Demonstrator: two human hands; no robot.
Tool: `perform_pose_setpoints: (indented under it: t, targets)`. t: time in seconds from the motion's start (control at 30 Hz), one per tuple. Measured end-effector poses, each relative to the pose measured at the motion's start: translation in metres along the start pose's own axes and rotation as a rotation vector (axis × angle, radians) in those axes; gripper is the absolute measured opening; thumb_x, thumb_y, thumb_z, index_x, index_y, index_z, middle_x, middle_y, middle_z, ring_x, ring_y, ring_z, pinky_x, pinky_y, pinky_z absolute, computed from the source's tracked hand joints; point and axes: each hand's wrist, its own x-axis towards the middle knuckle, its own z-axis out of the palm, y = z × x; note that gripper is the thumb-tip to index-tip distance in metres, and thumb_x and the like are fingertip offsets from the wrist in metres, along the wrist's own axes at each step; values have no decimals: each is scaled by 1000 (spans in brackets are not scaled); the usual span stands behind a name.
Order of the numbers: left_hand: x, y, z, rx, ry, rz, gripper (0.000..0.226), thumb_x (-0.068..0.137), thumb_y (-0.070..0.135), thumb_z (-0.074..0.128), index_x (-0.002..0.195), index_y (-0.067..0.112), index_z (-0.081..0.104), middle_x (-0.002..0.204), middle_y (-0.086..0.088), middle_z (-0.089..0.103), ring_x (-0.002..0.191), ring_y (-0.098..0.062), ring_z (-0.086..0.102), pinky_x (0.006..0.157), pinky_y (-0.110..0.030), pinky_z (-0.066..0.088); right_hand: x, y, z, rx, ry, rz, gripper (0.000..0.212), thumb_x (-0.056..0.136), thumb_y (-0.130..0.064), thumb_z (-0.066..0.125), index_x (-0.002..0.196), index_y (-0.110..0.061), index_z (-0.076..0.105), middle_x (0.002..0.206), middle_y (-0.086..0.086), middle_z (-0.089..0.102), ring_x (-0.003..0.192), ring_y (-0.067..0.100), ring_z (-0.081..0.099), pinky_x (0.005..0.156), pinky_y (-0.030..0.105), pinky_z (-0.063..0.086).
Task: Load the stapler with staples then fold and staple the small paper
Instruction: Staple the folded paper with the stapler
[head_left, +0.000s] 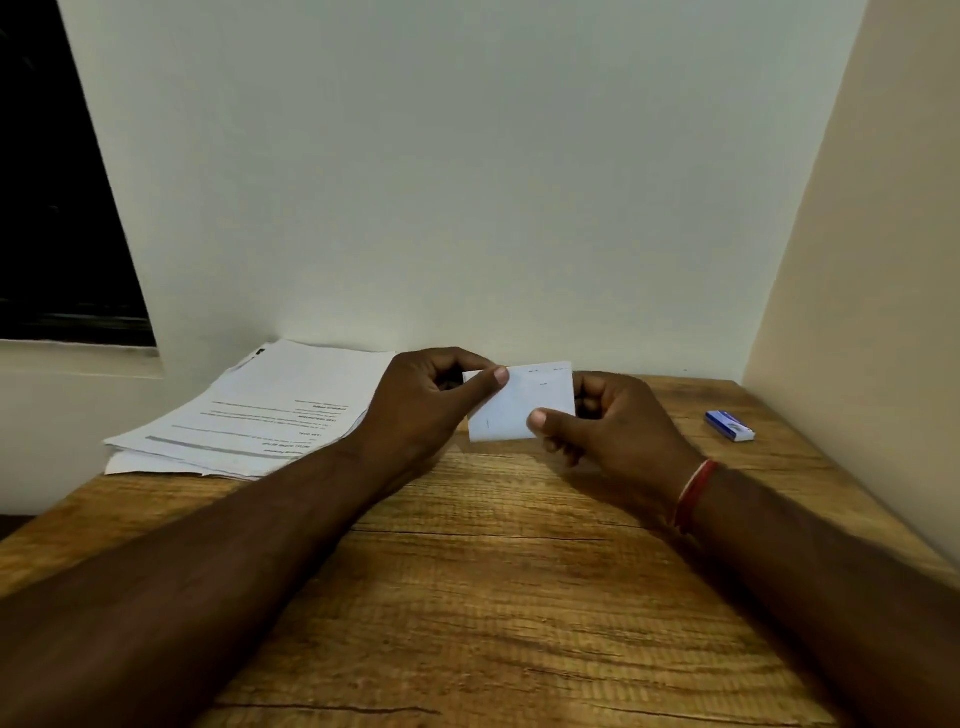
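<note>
A small white paper is held up above the far middle of the wooden table. My left hand pinches its upper left edge between thumb and fingers. My right hand pinches its lower right side, thumb on the front. A short dark mark shows near the paper's lower left, and faint marks near its top edge. A small blue and white staple box lies on the table at the far right. No stapler is in view.
A stack of printed sheets lies at the table's far left, against the wall. Walls close the table off at the back and the right. A dark window sits at upper left. A red band circles my right wrist.
</note>
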Motion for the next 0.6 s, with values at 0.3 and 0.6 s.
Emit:
perform_pose_setpoints:
  t: [0.3, 0.6]
  targets:
    - [-9, 3, 5, 7, -166, -109, 55, 82, 8, 100, 132, 7, 78, 101, -10, 88, 89, -25, 87, 77, -35, 72, -2, -3, 1, 69, 14, -20, 34, 90, -6, 86, 122, -9, 75, 91, 14, 83, 75, 21, 80, 67, 26, 65]
    - [-9, 8, 8, -59, -161, -165, 45, 87, -1, 93, 129, -2, 77, 97, -18, 87, 89, -35, 87, 75, -36, 72, -1, -5, 0, 55, 10, 12, 33, 88, -4, 89, 117, -14, 77, 90, 17, 83, 73, 24, 79, 65, 29, 66]
